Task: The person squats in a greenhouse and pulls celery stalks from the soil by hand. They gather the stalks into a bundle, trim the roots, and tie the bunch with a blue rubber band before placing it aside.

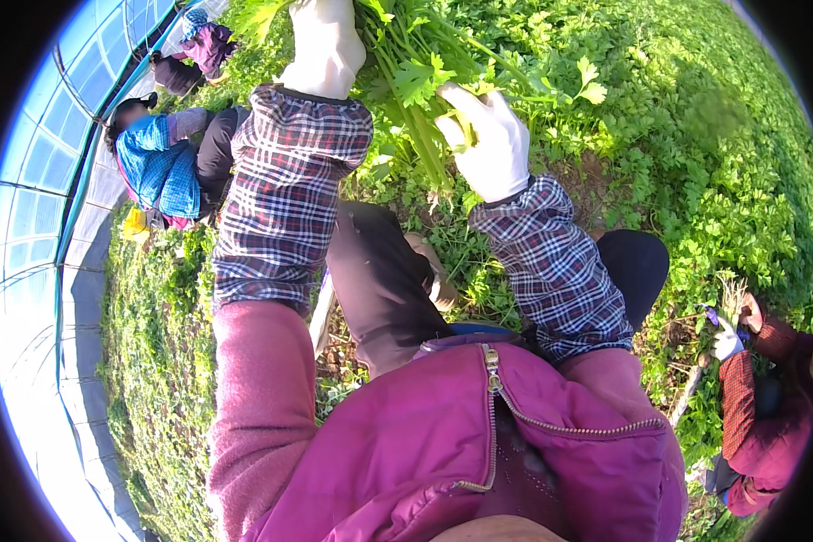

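A bunch of leafy green stalks, which look like celery [413,129], hangs at the top centre with its pale roots pointing down towards me. My left hand [325,51], in a white glove, is at the bunch's upper left; its fingers run out of the picture's top, so its grip cannot be told. On the bunch's right side is my right hand [491,139], also white-gloved, thumb and fingers curled around a yellowish-green leaf stalk [469,129]. Checked sleeve covers reach from both wrists over the forearms.
Dense green plants [704,149] grow ahead and to the right. Several people crouch nearby: one in a blue checked top [159,162] at left, another at lower right holding a small bunch [733,295]. A yellow object [135,225] lies near the greenhouse wall [34,210].
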`<act>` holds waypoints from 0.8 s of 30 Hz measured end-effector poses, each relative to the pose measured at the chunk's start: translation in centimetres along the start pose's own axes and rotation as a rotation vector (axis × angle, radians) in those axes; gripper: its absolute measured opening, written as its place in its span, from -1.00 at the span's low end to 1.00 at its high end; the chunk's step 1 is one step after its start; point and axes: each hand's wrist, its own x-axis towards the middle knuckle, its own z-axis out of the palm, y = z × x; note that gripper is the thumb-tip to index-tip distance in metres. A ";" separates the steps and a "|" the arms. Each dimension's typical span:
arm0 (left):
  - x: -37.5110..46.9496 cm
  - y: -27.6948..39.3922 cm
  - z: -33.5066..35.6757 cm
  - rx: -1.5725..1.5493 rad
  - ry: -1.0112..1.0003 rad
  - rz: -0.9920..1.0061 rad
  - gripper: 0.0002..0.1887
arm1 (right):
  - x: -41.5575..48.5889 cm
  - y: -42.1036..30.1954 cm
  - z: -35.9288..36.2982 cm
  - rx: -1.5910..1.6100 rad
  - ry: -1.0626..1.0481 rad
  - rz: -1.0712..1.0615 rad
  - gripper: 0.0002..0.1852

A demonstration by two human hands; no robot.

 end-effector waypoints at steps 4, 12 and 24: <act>0.6 -0.5 1.0 -0.346 0.145 -0.313 -0.77 | 0.0 1.7 0.5 0.000 0.027 0.021 -0.76; -0.4 -2.7 -0.3 0.378 0.041 0.308 -0.69 | -6.1 -0.3 -2.9 0.658 -0.273 0.124 -0.90; 0.9 -3.7 -0.8 -0.505 0.176 -0.241 -0.78 | -10.7 5.9 -2.9 0.345 -0.533 0.921 -0.83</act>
